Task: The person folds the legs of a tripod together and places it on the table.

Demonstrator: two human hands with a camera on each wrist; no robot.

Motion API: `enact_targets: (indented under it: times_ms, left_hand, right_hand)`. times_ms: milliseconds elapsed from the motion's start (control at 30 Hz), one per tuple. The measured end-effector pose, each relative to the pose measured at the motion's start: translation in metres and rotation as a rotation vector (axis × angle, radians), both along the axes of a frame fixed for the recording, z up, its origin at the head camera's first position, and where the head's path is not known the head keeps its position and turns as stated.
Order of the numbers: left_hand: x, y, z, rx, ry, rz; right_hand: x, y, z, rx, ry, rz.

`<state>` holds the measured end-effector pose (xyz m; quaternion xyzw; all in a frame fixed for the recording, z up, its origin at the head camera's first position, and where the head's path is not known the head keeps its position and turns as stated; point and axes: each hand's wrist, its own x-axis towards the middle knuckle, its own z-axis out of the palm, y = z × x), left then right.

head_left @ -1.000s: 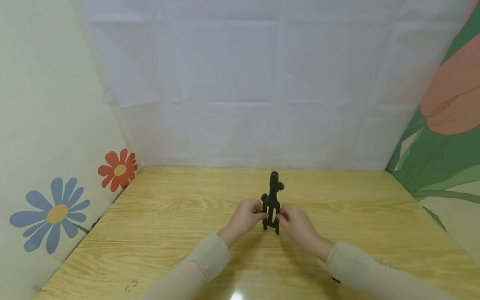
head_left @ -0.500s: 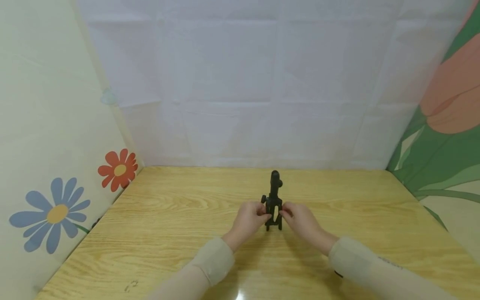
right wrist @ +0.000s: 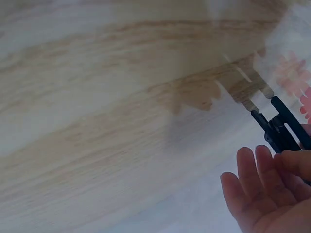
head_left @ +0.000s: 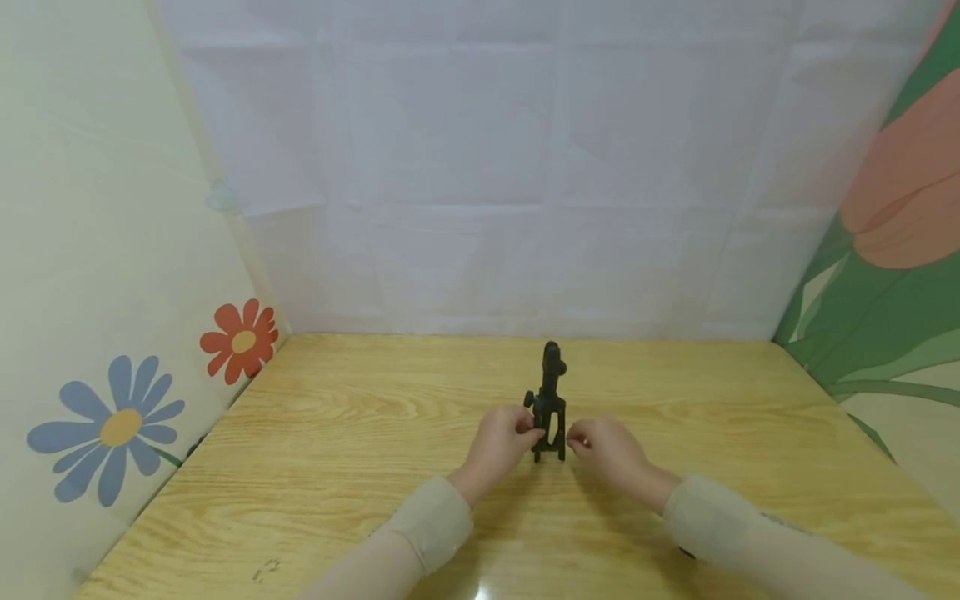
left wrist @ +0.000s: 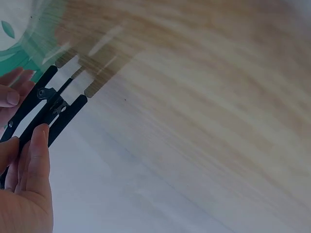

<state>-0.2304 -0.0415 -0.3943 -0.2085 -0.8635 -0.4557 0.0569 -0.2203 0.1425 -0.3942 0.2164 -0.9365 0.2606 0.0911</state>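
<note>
A small black tripod point(head_left: 550, 396) stands upright on the wooden table at the centre of the head view, legs down. Its top leans slightly away, and knobs stick out at either side. My left hand point(head_left: 498, 442) pinches the left leg between thumb and fingers; the left wrist view shows the tripod's legs point(left wrist: 68, 121) and inner braces. Just right of the right leg is my right hand point(head_left: 609, 450), thumb and forefinger close together and a narrow gap from the leg. In the right wrist view its other fingers point(right wrist: 248, 167) are loosely extended beside the tripod point(right wrist: 282, 131).
The glossy wood-grain table point(head_left: 375, 400) reflects the tripod's feet. A white sheet point(head_left: 450, 167) covers the back wall. Flower-patterned panels stand left point(head_left: 97, 250) and right point(head_left: 892, 300). A small dark object point(head_left: 686, 552) shows partly under the right sleeve.
The tripod has turned a little and shifted slightly right, and its legs look more evenly set. My right hand has come off the right leg and moved slightly right; the left keeps its pinch.
</note>
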Motion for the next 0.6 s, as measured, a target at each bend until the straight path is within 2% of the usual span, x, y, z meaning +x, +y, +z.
enact_targets:
  times_ms: [367,600]
  left_hand:
    - [-0.0011,-0.0003,0.0014,0.006,-0.038,-0.034]
    - [-0.0074,-0.0021,0.0032,0.005,-0.014,-0.071]
  right_hand:
    - [-0.0065,-0.0001,-0.0063,-0.011,-0.033,0.040]
    - [-0.0083,-0.0027,-0.0078,-0.020,-0.007,0.052]
